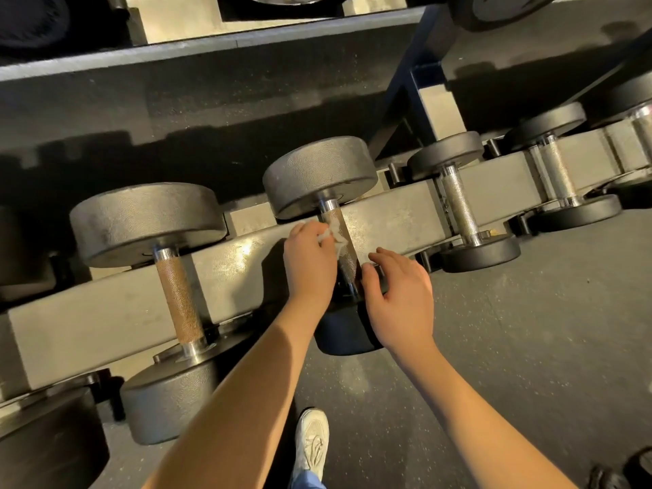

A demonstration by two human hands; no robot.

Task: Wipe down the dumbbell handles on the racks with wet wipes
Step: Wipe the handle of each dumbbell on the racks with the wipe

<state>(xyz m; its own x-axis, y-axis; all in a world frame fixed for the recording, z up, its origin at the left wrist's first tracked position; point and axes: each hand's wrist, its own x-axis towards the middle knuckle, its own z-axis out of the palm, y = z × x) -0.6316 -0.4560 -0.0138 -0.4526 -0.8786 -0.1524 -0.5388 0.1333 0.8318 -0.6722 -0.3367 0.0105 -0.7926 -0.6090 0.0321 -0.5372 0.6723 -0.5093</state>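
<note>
Here, mid-frame, the left hand pinches a crumpled white wet wipe against the dark knurled steel dumbbell handle; the right hand, fingers loosely spread, touches its near end. Full-length strokes should clean best.

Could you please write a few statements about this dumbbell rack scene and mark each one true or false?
1. The left hand presses a wet wipe against the middle dumbbell's handle. True.
2. The right hand holds a second wipe. False: it holds no wipe and rests on that dumbbell's near head.
3. The handle of the dumbbell to the left looks rust-brown. True.
4. The dumbbell being wiped lies on the floor. False: it sits across the rack beam.
</note>
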